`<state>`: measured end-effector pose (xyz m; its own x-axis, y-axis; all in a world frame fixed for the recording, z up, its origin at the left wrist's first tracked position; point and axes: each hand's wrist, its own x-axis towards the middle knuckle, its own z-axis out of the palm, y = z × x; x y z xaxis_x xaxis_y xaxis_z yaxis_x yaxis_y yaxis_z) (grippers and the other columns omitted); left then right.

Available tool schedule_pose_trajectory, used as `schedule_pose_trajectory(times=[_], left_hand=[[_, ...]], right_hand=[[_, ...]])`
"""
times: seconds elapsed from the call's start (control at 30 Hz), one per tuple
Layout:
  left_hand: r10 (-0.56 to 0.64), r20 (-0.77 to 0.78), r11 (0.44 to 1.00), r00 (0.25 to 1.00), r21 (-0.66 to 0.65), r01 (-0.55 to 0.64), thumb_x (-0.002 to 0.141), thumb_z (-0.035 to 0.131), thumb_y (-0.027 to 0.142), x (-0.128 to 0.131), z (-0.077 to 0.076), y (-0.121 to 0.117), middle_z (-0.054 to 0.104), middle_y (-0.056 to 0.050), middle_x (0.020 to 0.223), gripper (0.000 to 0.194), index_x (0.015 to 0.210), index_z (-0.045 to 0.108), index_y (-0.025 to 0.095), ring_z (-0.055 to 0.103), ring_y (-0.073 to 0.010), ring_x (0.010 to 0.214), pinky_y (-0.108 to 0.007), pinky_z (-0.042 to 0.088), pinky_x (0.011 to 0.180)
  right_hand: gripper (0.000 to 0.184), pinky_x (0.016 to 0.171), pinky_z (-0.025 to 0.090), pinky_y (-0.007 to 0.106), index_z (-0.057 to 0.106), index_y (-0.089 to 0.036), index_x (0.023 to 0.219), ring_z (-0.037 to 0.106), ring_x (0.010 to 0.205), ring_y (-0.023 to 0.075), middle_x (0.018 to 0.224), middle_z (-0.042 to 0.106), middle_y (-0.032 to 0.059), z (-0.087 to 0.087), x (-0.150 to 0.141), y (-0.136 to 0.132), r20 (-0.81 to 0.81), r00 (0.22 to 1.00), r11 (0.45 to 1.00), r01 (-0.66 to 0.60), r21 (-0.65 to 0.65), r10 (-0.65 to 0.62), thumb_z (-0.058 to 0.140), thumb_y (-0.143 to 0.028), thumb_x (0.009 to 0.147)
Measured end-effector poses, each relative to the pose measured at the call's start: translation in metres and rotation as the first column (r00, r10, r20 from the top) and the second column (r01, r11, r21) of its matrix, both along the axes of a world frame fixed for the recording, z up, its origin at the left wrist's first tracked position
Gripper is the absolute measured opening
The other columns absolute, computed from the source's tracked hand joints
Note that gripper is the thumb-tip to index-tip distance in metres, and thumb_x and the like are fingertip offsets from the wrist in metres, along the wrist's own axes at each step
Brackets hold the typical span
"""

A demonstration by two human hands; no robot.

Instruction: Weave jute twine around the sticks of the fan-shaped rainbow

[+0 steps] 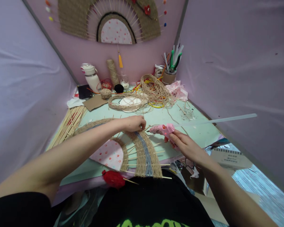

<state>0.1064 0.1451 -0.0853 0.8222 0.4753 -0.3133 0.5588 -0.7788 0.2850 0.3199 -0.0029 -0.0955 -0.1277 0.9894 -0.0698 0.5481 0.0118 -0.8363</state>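
Observation:
A half-round woven fan piece (148,154) of tan twine with a blue-grey band lies on the table, thin sticks poking out past its rim. Its centre is a pink-dotted white half circle (111,154). My left hand (134,123) is closed at the upper outer edge of the weave, fingers pinched; what sits between the fingertips is hidden. In my right hand (181,142) is a pink hot glue gun (162,129), its nozzle pointing left, close to the stick ends beside my left fingers. A long clear glue stick (232,119) juts from its back.
Coils of twine (153,90), a white bottle (91,77) and a cup of tools (169,75) stand at the back. Thin sticks (67,126) lie at left. A red yarn bundle (113,179) rests at the front edge. A finished fan (73,19) hangs on the wall.

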Motion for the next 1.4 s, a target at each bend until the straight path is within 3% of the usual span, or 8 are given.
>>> schedule_pose_trajectory(times=[0.4, 1.4], left_hand=[[0.000, 0.026, 1.000, 1.000, -0.005, 0.000, 0.071, 0.053, 0.015, -0.0011, 0.0005, -0.0020, 0.051, -0.006, 0.099, 0.021, 0.087, 0.067, 0.019, 0.053, -0.0147, 0.082, -0.024, 0.040, 0.076], [0.008, 0.020, 1.000, 1.000, -0.011, -0.008, 0.072, 0.054, 0.016, -0.0007, -0.0012, -0.0010, 0.050, -0.006, 0.100, 0.021, 0.088, 0.067, 0.019, 0.053, -0.0150, 0.082, -0.024, 0.041, 0.076]], right_hand=[[0.038, 0.065, 0.041, 0.027, 0.057, -0.018, 0.082, 0.051, 0.066, 0.0143, 0.078, 0.058, 0.0038, -0.0077, -0.0005, 0.0019, 0.003, 1.000, 1.000, -0.027, 0.008, 0.027, 0.032, -0.045, 0.092], [0.039, 0.064, 0.039, 0.026, 0.055, -0.017, 0.076, 0.049, 0.065, 0.0144, 0.072, 0.052, 0.0023, -0.0056, -0.0010, 0.0013, 0.101, 0.994, 0.999, -0.044, 0.021, 0.042, 0.030, -0.042, 0.093]])
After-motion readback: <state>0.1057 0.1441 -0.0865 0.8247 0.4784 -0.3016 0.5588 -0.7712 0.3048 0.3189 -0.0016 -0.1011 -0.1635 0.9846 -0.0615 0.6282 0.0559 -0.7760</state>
